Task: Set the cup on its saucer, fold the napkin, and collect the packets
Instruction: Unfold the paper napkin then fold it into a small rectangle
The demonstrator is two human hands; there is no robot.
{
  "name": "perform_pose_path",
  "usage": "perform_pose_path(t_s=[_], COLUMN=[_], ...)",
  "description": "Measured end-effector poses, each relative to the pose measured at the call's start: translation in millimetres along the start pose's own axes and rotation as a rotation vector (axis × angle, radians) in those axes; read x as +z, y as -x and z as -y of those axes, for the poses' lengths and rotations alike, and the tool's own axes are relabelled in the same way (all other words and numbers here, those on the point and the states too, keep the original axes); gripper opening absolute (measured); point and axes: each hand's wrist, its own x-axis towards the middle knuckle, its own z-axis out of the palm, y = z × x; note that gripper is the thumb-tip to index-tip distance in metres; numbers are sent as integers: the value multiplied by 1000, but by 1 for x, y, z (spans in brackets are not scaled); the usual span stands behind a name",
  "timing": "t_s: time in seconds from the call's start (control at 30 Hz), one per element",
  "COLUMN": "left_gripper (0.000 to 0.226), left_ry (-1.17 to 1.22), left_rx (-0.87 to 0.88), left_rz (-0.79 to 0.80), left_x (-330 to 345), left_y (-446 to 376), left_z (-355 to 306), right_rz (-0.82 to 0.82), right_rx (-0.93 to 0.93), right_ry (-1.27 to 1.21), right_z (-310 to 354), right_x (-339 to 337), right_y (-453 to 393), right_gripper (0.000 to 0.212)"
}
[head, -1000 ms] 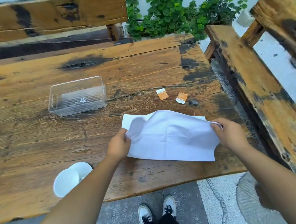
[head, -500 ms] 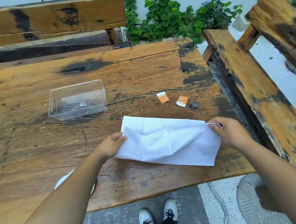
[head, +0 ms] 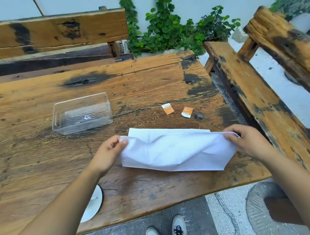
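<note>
A white napkin [head: 176, 151] lies doubled over on the wooden table [head: 149, 79], its upper layer puffed up. My left hand [head: 108, 152] pinches the top layer's left corner. My right hand [head: 246, 140] pinches its right corner. The lower layer's far edge shows just beyond the fold. Two orange packets [head: 168, 108] [head: 187, 112] lie flat on the table beyond the napkin. A white saucer [head: 94, 205] sits near the table's front edge, mostly hidden under my left forearm; the cup cannot be made out.
A clear plastic bin [head: 82, 113] stands empty at the left of the napkin. Wooden benches run along the far side [head: 56, 33] and the right side [head: 255, 89]. Green plants [head: 174, 34] grow behind the table. My shoes [head: 165, 231] show below its front edge.
Both hands have carried the napkin's near edge away from me toward the far edge, so the fold has narrowed. My left forearm now covers most of the saucer and cup.
</note>
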Motion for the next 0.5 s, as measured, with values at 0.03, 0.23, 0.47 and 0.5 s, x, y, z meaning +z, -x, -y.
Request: perform_pose_path(t_s=[0.03,0.23,0.47,0.5], left_gripper=[32,16,12,10], left_ry=[-8,-83,-89,-80], left_rx=[23,199,548,598], left_rz=[-29,-182,-430,-459], left_x=[-5,-31,-59,-61], left_y=[3,-9,-6,2], left_z=[-5,-91,-254,-266], right_rz=[2,-208,-565,-594], right_rx=[0,-64,-258,-290], right_ry=[6,-27,-239,-278], right_z=[2,51,150,155], right_x=[-5,-56,-160,-169], right_y=[5,-14,-35,-28], right_gripper=[16,7,19,22])
